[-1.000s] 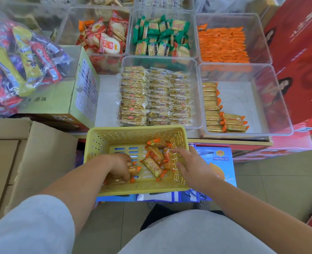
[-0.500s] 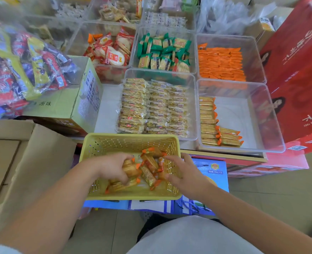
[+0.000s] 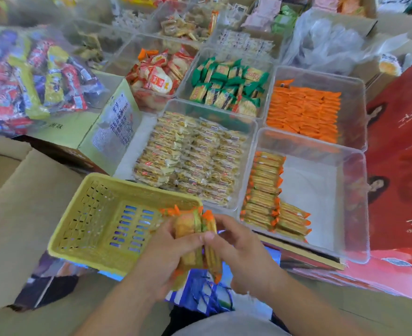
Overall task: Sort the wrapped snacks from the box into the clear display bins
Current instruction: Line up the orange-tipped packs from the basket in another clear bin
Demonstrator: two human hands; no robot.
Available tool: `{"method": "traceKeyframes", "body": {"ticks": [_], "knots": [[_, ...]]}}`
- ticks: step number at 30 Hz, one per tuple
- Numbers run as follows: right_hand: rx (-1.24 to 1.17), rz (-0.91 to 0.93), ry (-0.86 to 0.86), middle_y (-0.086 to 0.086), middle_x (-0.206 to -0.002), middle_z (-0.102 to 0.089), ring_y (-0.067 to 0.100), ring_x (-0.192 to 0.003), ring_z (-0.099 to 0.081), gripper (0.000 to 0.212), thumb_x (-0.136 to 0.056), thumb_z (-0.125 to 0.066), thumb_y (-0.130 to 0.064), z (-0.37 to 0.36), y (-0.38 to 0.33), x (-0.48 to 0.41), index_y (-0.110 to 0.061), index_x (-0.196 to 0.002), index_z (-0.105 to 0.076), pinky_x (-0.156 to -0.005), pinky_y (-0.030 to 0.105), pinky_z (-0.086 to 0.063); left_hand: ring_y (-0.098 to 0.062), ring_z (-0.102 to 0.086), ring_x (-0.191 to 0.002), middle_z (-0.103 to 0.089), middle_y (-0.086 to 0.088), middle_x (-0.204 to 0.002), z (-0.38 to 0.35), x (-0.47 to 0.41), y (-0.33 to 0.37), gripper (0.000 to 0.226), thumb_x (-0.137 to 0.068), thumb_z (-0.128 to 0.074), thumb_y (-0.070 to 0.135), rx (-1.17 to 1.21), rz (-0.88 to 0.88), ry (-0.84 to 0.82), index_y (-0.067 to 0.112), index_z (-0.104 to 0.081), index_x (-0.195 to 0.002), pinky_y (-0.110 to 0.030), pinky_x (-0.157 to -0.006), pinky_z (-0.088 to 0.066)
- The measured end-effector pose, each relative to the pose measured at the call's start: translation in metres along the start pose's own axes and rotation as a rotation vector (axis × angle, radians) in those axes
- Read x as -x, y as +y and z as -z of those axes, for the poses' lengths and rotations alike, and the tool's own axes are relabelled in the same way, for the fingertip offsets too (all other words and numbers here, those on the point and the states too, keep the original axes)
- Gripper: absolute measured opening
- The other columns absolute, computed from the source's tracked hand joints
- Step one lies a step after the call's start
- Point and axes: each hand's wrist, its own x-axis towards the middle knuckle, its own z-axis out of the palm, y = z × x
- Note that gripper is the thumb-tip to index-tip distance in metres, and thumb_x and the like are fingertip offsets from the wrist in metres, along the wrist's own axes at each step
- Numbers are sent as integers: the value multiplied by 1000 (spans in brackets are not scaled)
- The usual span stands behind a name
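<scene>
The packets (image 3: 188,226) are orange-ended, and too tightly pressed and blurred to count. They form 1 bundle clamped between the 2 hands over the right edge of the basket (image 3: 88,214). The left hand (image 3: 161,260) curls round the bundle's left side and the right hand (image 3: 241,255) round its right, thumbs meeting on top. Half a second ago these packets lay loose on the basket floor with both hands down among them; now they are gathered and raised to rim height. Just beyond, 5 clear bins show sharply in 2 rows, and those further back are blurred. The near right bin (image 3: 321,202) holds the same orange-ended kind. There is 1 long stack (image 3: 264,185) along its left wall and 1 short stack (image 3: 293,220) beside that at the near edge, both as they were before. The bin floor to the right of them is bare up to the right wall. The near left bin (image 3: 137,151) is packed with pale packs (image 3: 190,161) in about 3 columns. The far row holds orange packs (image 3: 304,110), green packs (image 3: 226,86) and red-and-white packs (image 3: 159,76). A red box (image 3: 398,166) stands along the bins' right side, and a green carton (image 3: 112,127) just beside their left.
</scene>
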Motion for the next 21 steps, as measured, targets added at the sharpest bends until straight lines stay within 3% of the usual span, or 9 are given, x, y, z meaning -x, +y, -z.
{"method": "traceKeyframes", "body": {"ticks": [3, 6, 9, 11, 13, 16, 19, 21], "knots": [[-58, -54, -47, -6, -95, -73, 15, -83, -68, 42, -79, -62, -70, 43, 13, 6, -40, -108, -69, -73, 36, -54, -50, -72, -97, -72, -30, -108, -43, -6, -19, 49, -61, -95, 11, 46, -19, 78, 9, -74, -106, -55, -70, -60], [-168, -117, -71, 6, -94, -72, 35, -82, -68, 32, -83, -66, -54, 79, 24, 10, -29, -104, -72, -67, 50, -54, -44, -74, -97, -74, -25, -108, -81, -12, -40, 49, -58, -98, 18, 41, -47, 161, 17, -75, -102, -57, -75, -61], [-203, -107, -3, -10, -71, -66, 8, -63, -60, 27, -82, -63, -51, 107, 29, 14, -28, -91, -72, -57, 26, -50, -34, -76, -86, -77, -18, -100, -108, -18, -58, 55, -59, -96, 15, 25, -47, 290, 16, -71, -108, -54, -71, -63], [-241, -96, -1, -14, -72, -67, 3, -65, -61, 23, -83, -62, -52, 117, 30, 18, -32, -87, -72, -57, 18, -49, -33, -75, -85, -77, -14, -97, -122, -20, -68, 57, -68, -92, 14, 14, -43, 357, 12, -66, -118, -60, -76, -60], [-213, -74, -27, -10, -85, -73, 7, -77, -68, 22, -86, -61, -52, 121, 31, 21, -34, -95, -71, -64, 23, -55, -37, -75, -93, -77, -15, -105, -134, -21, -75, 59, -70, -89, 17, 19, -30, 367, 16, -62, -123, -60, -77, -60], [-84, -42, -4, 0, -99, -71, 21, -93, -68, 34, -88, -58, -57, 121, 34, 26, -36, -114, -65, -83, 45, -58, -37, -75, -92, -76, -20, -107, -148, -21, -78, 49, -80, -73, 26, 74, -28, 352, 13, -62, -125, -41, -66, -59], [-34, -51, 44, -6, -106, -69, 10, -95, -67, 43, -96, -57, -51, 123, 38, 25, -34, -137, -54, -85, 35, -57, -35, -74, -98, -75, -20, -111, -158, -20, -76, 45, -92, -57, 42, 124, -9, 337, 10, -71, -121, -44, -76, -60], [-19, -42, 44, -13, -103, -70, 1, -91, -66, 37, -99, -55, -48, 127, 38, 23, -36, -134, -56, -77, 22, -54, -36, -73, -103, -75, -20, -113, -162, -21, -74, 35, -100, -54, 41, 126, -47, 402, 14, -70, -116, -53, -91, -57]]}}
